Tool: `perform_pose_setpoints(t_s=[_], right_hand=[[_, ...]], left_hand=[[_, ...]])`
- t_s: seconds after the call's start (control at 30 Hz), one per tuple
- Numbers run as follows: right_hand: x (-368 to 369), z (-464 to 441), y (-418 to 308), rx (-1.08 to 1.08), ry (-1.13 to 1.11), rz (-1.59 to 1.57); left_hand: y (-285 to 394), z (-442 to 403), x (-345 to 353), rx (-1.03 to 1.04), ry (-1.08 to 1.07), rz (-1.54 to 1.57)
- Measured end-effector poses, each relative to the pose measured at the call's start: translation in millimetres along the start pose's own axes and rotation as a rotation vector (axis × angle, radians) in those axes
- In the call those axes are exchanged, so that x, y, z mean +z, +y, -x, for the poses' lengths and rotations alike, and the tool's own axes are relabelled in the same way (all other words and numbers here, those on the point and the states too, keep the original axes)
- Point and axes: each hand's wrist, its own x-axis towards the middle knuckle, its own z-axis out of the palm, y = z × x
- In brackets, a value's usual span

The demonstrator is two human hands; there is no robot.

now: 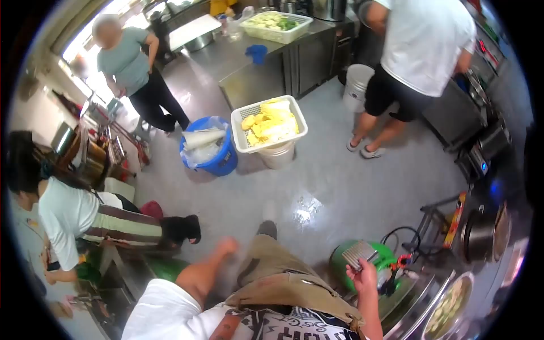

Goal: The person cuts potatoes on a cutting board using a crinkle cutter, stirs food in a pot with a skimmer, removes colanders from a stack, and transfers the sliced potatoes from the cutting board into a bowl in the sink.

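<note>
My right hand is closed around a crinkle cutter, its ridged metal blade pointing up and away from me. Below and behind it stands a green gas cylinder with a red-handled valve. My left hand hangs in the air to the left of my apron. It is smeared by motion, so its fingers cannot be made out, and no held thing shows in it.
Ahead, a white basket of yellow pieces rests on a bucket, beside a blue bin. A steel bowl of cut vegetables sits at right. Co-workers stand at left, far left and right.
</note>
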Motion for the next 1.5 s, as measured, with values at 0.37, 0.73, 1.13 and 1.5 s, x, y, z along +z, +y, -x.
perform_pose_setpoints(t_s=[0.37,0.73,1.13,1.5], right_hand=[[126,-107,-19,0.36,0.367,0.16],[197,-158,-48,0.457,0.513,0.45],[227,-184,-60,0.432,0.436,0.494],[261,-177,-87,0.297,0.315,0.509]], left_hand=[[85,-461,-210,-0.058,0.142,0.358],[125,-687,-247,0.114,0.369,-0.003],[111,-683,-275,0.257,0.274,0.218],[87,-547,-400,0.217,-0.135,1.443]])
